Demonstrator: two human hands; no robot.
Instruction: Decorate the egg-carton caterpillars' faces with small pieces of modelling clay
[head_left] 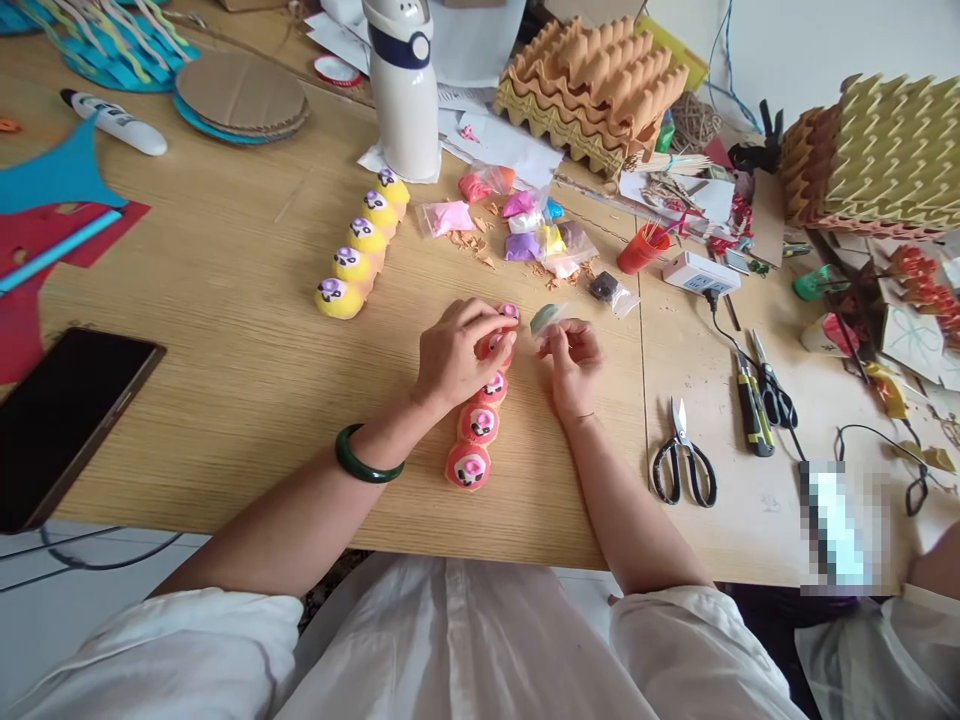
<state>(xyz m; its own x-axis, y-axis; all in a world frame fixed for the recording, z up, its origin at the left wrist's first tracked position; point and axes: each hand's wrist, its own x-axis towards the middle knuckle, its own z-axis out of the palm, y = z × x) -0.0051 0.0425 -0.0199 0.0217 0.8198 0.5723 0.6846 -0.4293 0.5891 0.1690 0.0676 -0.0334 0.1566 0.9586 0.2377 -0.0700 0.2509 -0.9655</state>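
A strip of red-painted egg-carton bumps with pink, white and black clay decorations lies in front of me. My left hand is curled over its far end, thumb and fingers around the last bumps and partly covering them. Just right of the strip, my right hand pinches a small clear bag of green clay. To the left, a similar yellow strip lies slanted, its bumps decorated in purple, white and black.
Beyond my hands lie several bags of coloured clay and a white bottle. Scissors, a utility knife and a power strip are at right. A dark phone lies at left; stacked egg trays stand behind. Another person's arm shows lower right.
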